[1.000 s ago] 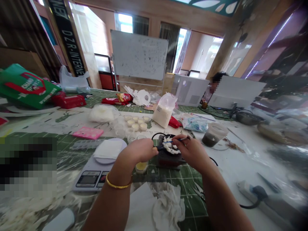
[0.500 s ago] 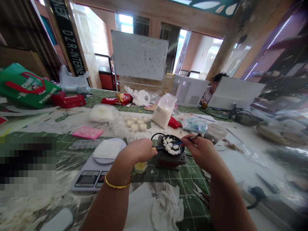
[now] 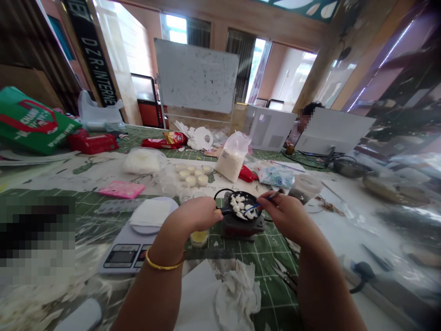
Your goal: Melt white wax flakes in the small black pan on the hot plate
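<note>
A small black pan sits on a dark hot plate at the middle of the table. White chunks lie in the pan. My left hand is closed around the pan's handle at its left side. My right hand pinches a thin blue stick from the right, its tip among the white chunks. Just below my left hand stands a small cup with yellow contents.
Left of my left hand is a kitchen scale. Behind the pan are small filled cups and a bag of white grains. Crumpled tissue and scissors lie in front. A person sits behind a monitor.
The blue stick's tip has moved slightly left and down in the pan, and the white chunks are arranged differently. The whole view has shifted a little.
</note>
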`<state>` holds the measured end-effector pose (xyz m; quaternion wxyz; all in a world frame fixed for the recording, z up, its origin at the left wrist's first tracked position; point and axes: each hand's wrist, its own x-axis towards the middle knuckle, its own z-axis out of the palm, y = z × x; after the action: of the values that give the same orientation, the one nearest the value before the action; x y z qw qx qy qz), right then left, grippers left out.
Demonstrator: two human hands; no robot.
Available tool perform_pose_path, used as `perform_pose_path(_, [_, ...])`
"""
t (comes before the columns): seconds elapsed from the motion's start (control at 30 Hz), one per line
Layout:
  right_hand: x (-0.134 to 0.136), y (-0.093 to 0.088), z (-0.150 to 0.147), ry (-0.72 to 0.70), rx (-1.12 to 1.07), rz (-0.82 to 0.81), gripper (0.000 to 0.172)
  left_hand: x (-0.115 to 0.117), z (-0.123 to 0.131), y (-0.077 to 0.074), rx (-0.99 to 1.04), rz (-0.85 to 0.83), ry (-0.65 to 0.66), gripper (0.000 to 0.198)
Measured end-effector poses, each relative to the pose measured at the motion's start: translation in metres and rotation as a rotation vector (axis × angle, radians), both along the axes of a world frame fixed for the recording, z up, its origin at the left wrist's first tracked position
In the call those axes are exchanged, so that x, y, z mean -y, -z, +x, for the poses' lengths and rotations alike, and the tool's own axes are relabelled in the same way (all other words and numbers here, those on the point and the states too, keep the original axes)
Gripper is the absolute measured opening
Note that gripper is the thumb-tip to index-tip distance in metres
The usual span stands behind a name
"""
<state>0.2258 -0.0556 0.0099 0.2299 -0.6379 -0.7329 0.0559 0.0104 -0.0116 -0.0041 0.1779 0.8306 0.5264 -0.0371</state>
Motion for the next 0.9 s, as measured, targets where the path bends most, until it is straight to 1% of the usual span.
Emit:
perform_pose_path(0.07, [0.000,0.000,0.002,0.038,-0.010,0.026,0.033,0.000,0.000,0.000,0.000,0.004,0.007,0.039])
perform_pose_path(0.13, [0.000,0.000,0.004,0.035,-0.008,0.009,0.033,-0.001,0.000,0.000,-0.002,0.009,0.004,0.037])
perform_pose_path(0.23, [0.000,0.001,0.004,0.005,-0.002,-0.033,0.033,-0.001,0.001,0.000,0.001,0.011,-0.005,0.037])
perform_pose_path(0.33, [0.002,0.000,0.000,-0.004,-0.052,0.005,0.033,-0.001,0.001,0.001,-0.001,0.010,0.001,0.038])
perform_pose_path(0.5, [0.003,0.000,-0.010,-0.091,-0.068,-0.019,0.031,-0.001,0.001,0.001,0.000,0.002,-0.013,0.038])
perform_pose_path(0.67, [0.004,0.000,-0.008,-0.056,-0.060,0.000,0.033,0.001,0.000,-0.001,0.009,-0.008,-0.017,0.039])
perform_pose_path(0.8, [0.004,-0.001,-0.004,-0.067,0.006,-0.044,0.032,0.000,0.000,0.000,0.010,0.003,-0.019,0.039])
perform_pose_path(0.9, [0.005,-0.002,-0.003,-0.015,-0.017,-0.005,0.032,-0.001,-0.001,0.001,0.014,-0.002,-0.015,0.041])
